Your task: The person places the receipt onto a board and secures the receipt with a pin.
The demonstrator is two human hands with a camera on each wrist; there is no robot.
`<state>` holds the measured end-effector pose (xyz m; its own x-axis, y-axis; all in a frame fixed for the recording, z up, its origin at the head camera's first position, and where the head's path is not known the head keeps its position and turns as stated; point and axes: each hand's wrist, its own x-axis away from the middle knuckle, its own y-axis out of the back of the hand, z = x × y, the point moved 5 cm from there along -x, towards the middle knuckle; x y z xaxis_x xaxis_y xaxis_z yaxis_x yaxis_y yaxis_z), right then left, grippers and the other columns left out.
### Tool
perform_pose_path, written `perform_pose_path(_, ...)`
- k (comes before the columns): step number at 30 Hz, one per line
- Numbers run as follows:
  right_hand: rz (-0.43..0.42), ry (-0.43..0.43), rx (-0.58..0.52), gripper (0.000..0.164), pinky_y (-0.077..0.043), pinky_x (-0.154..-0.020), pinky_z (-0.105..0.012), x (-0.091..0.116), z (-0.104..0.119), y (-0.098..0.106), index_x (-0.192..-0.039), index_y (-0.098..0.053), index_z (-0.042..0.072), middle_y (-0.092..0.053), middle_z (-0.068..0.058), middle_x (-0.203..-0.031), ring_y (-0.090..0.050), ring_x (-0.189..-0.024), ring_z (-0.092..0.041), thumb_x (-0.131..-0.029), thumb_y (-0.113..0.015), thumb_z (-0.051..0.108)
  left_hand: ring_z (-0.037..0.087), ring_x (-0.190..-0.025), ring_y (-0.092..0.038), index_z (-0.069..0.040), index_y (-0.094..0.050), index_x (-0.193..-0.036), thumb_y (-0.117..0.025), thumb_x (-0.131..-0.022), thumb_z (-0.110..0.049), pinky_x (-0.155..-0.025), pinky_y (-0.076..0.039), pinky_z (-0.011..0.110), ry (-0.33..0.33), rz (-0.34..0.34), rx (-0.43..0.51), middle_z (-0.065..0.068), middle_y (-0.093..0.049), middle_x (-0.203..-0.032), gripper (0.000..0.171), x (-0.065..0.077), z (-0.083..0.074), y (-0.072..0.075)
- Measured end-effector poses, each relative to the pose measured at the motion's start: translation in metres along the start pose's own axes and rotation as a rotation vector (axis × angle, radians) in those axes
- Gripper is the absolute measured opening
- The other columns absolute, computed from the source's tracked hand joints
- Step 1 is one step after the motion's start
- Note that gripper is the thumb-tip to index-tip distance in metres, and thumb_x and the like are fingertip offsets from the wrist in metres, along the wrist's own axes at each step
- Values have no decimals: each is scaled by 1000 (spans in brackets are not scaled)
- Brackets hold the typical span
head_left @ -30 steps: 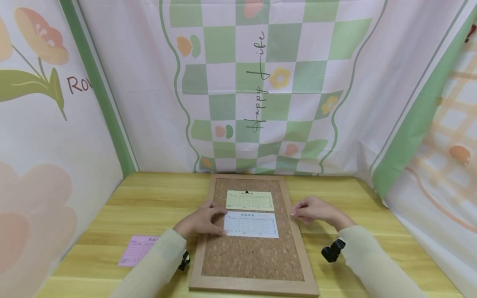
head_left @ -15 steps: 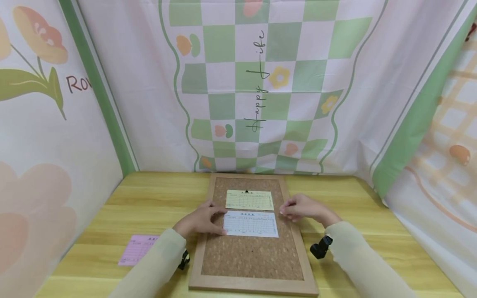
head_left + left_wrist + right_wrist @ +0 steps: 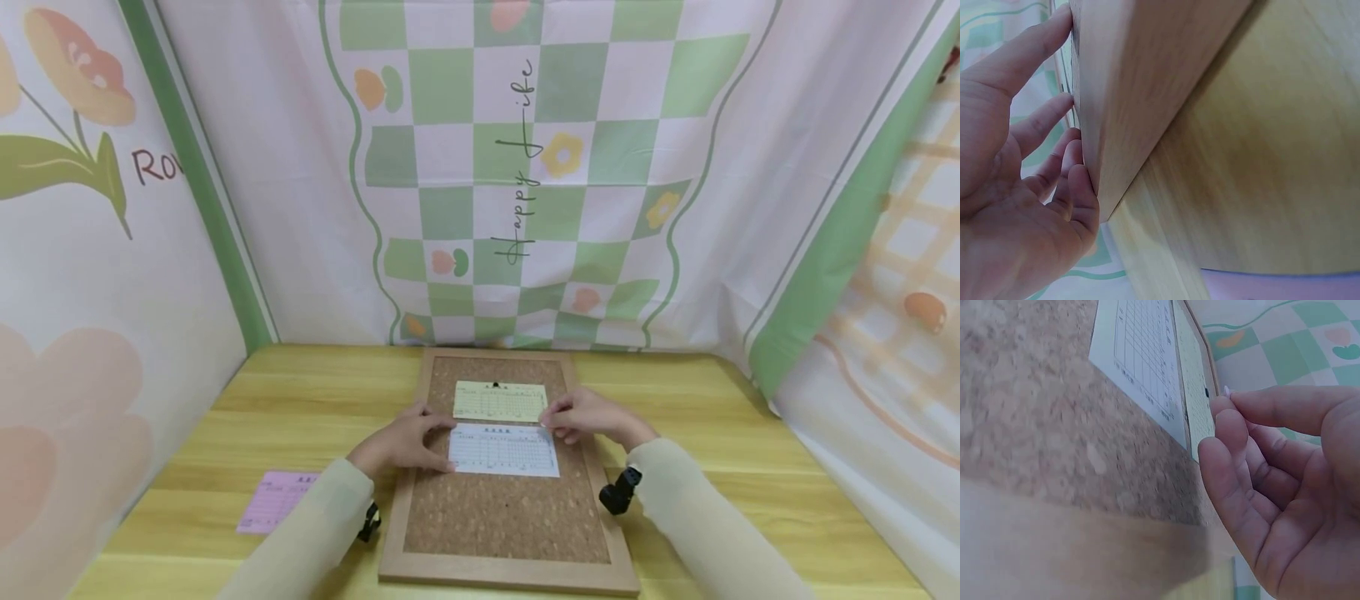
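A white printed slip [image 3: 504, 454] lies on the framed cork board [image 3: 504, 521], just below a yellow slip [image 3: 495, 402] with a black pushpin [image 3: 496, 384] at its top edge. My left hand [image 3: 400, 439] rests at the board's left side, forefinger and thumb tips spread on the white slip's left corners. Over the white slip's top right corner, my right hand [image 3: 592, 417] pinches a small white pin-like thing [image 3: 1227, 392] between thumb and forefinger. Most of that small thing is hidden by the fingertips.
A pink slip [image 3: 276, 502] lies on the wooden table [image 3: 322, 383] to the left, partly behind the left sleeve. Patterned curtains [image 3: 510, 167] hang around the table's back and sides. A small dark dot marks the cork below the white slip.
My right hand has moved left from beyond the board's right frame to the white slip's top right corner. The left hand and the slips stay where they were.
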<state>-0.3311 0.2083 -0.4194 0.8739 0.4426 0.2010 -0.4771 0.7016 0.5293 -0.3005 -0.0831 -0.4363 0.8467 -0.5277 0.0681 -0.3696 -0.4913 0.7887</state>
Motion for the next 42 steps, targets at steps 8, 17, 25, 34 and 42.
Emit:
perform_pose_path(8,32,16,18,22,-56,-71,-36,-9,5,-8,-109,-71,-3,-61,-7,-81,-58,-75,-18,-98,-64,15,27,-115,-43,-12,-58,-141,-86,-80,-37,-100,-40,51,6,0,0,8,-45,-123,72,0,0,1)
perform_pose_path(17,43,11,-21,23,-54,-67,-32,-19,10,-18,-109,-72,-4,-65,-8,-81,-59,-72,-15,-96,-66,15,25,-112,-42,-12,-57,-141,-86,-80,-36,-99,-40,49,15,-5,0,6,-45,-121,72,-1,0,1)
perform_pose_path(25,19,-7,-15,22,-55,-67,-31,-26,15,-28,-108,-73,-2,-67,-6,-81,-61,-73,-14,-96,-68,16,26,-114,-43,-12,-58,-141,-86,-80,-36,-99,-40,51,9,-6,-4,8,-45,-122,72,-1,-1,1)
perform_pose_path(34,9,-2,-12,20,-54,-67,-31,-33,17,-35,-106,-75,2,-68,-7,-82,-61,-75,-16,-95,-68,17,30,-118,-44,-11,-58,-140,-86,-79,-36,-102,-39,53,12,-7,13,10,-45,-124,71,-1,-2,2)
perform_pose_path(42,4,-36,-26,20,-56,-71,-33,-39,20,-42,-108,-75,3,-70,-7,-86,-65,-78,-17,-97,-67,17,29,-119,-44,-13,-59,-140,-86,-79,-36,-102,-39,52,24,-10,8,8,-45,-127,70,-1,0,1)
